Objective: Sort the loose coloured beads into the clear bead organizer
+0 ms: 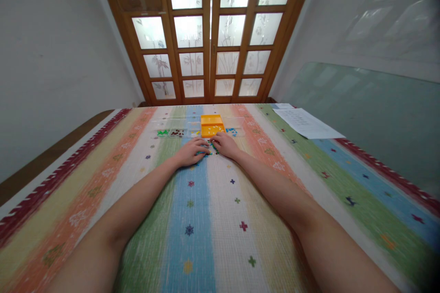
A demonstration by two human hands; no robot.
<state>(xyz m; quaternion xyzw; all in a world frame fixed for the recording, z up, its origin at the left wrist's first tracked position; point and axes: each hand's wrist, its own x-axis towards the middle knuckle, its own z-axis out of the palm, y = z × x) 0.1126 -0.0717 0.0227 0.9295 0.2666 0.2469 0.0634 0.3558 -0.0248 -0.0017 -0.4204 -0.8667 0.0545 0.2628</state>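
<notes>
Small loose pieces (215,150), some green and some dark, lie on the tablecloth between my two hands. My left hand (191,152) rests just left of them, its fingers bent and a little apart, touching the edge of the pile. On the other side, the fingers of my right hand (224,145) are drawn together over the pieces; what they pinch, if anything, is too small to make out. Right behind my hands stands an open orange-yellow box (210,120) with white bits in it. Clear compartments on both sides hold green pieces (162,132), brown pieces (178,132) and blue pieces (232,132).
A striped, patterned tablecloth (189,206) covers the long table. Printed paper sheets (305,121) lie at the far right. A pale glass panel (371,114) leans along the right wall. Wooden doors with glass panes (211,46) close off the far end.
</notes>
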